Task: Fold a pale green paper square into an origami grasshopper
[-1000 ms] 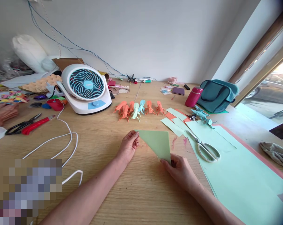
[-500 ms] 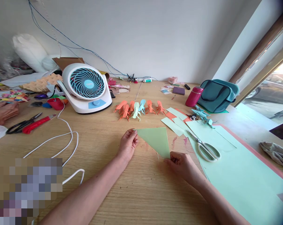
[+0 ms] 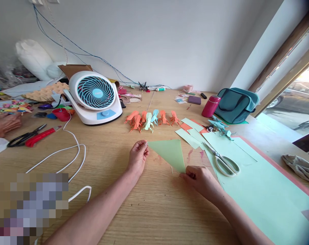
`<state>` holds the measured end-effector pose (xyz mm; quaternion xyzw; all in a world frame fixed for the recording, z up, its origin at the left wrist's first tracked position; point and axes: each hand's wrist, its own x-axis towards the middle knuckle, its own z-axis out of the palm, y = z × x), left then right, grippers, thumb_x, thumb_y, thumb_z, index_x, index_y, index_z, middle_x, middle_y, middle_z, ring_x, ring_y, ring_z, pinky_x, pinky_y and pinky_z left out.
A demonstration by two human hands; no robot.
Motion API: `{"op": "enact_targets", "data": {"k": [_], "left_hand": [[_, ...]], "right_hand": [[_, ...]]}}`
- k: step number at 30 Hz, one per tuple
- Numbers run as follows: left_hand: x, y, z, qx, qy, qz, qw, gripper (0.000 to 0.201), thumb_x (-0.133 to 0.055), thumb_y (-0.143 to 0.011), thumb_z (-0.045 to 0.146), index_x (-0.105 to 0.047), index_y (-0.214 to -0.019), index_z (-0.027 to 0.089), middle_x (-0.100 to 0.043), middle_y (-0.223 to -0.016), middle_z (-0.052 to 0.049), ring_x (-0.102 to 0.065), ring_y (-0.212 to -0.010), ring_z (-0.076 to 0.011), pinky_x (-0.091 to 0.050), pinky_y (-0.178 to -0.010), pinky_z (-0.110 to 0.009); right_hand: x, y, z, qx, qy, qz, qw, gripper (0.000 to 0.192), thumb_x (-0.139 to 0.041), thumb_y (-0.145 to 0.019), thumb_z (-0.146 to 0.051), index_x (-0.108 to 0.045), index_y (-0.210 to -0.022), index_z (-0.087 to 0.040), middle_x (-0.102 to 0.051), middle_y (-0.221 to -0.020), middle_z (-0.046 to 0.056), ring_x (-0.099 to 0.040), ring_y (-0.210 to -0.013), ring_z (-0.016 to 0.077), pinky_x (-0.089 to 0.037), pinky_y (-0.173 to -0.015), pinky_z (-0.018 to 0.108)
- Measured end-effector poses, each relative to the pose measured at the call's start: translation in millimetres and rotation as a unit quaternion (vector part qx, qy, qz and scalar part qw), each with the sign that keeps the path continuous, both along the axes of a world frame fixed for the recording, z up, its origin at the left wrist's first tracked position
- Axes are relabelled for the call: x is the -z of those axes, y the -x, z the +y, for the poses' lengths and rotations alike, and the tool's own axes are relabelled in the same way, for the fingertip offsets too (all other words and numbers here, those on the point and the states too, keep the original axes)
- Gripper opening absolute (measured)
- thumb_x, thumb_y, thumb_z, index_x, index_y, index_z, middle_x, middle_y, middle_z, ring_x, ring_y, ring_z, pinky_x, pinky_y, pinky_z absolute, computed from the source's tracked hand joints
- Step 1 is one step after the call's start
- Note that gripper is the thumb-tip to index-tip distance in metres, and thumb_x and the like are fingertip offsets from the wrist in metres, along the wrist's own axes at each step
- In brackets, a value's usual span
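Folded green paper triangle flat on wooden table, mid-table, just left of scissors. Left hand pinching far-left corner, fingers closed on the tip. Right hand curled, pinching the near bottom point against the table. Sheet pinned at both ends, one diagonal fold apparently in; crease quality not clear from here.

Progress estimate: early. Only a triangle so far, none of the legs or body detail seen on the finished pieces. Row of folded paper insects, orange and light blue, sitting beyond the triangle, near white desk fan. More folded blue ones near pink bottle and teal bag. So a batch is done, this one barely begun.

Stock left: cut green strips beside the triangle, large mint sheet under the scissors. Another person's hand at far left edge, near black scissors and red utility knife, well apart.
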<state>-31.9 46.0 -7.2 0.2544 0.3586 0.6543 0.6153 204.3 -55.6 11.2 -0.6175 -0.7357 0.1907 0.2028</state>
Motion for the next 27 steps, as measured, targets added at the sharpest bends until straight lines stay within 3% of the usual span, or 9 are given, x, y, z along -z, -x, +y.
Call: {"op": "enact_targets", "data": {"k": [5,10,17,21,27], "left_hand": [[1.8,1,2,0.000,0.004,0.000,1.000,0.038,-0.092,-0.053,0.025,-0.065,-0.079,0.016,-0.060,-0.069,0.005,-0.052,-0.057,-0.0035,-0.040,-0.052,-0.016],[1.1,0,2,0.002,-0.005,0.004,1.000,0.039,-0.092,-0.052,0.024,-0.065,-0.080,0.015,-0.060,-0.069,0.005,-0.052,-0.057,-0.0035,-0.038,-0.051,-0.015],[-0.6,-2,-1,0.012,-0.018,0.025,0.999,0.037,-0.090,-0.056,0.025,-0.064,-0.081,0.016,-0.060,-0.071,0.005,-0.052,-0.058,-0.0032,-0.037,-0.051,-0.015],[-1.1,-3,-3,0.019,-0.023,0.036,0.999,0.037,-0.090,-0.056,0.026,-0.064,-0.080,0.016,-0.059,-0.070,0.005,-0.051,-0.058,-0.0037,-0.036,-0.051,-0.015],[-0.4,-4,-4,0.029,-0.030,0.045,0.998,0.036,-0.090,-0.057,0.028,-0.065,-0.080,0.016,-0.059,-0.070,0.005,-0.050,-0.058,-0.0038,-0.037,-0.052,-0.015]], "right_hand": [[1.3,-8,3,-0.024,-0.020,-0.021,0.999,0.033,-0.055,-0.085,-0.033,-0.038,-0.059,-0.022,-0.043,-0.056,-0.003,-0.034,-0.056,0.0128,-0.025,-0.054,0.027],[3.0,-14,4,-0.024,0.007,-0.031,0.999,0.031,-0.055,-0.085,-0.032,-0.040,-0.060,-0.021,-0.047,-0.058,-0.003,-0.036,-0.056,0.0122,-0.027,-0.055,0.027],[-3.5,-15,4,-0.033,0.042,-0.015,0.998,0.025,-0.055,-0.084,-0.031,-0.044,-0.064,-0.022,-0.059,-0.064,-0.002,-0.048,-0.060,0.0137,-0.033,-0.057,0.027],[-3.9,-9,4,-0.012,0.025,0.023,0.999,0.024,-0.054,-0.085,-0.035,-0.045,-0.066,-0.022,-0.057,-0.063,-0.002,-0.048,-0.058,0.0134,-0.035,-0.056,0.026],[1.6,-1,3,0.040,0.010,0.095,0.995,0.038,-0.050,-0.090,-0.043,-0.033,-0.062,-0.023,-0.045,-0.055,-0.004,-0.041,-0.053,0.0117,-0.033,-0.054,0.026]]}}
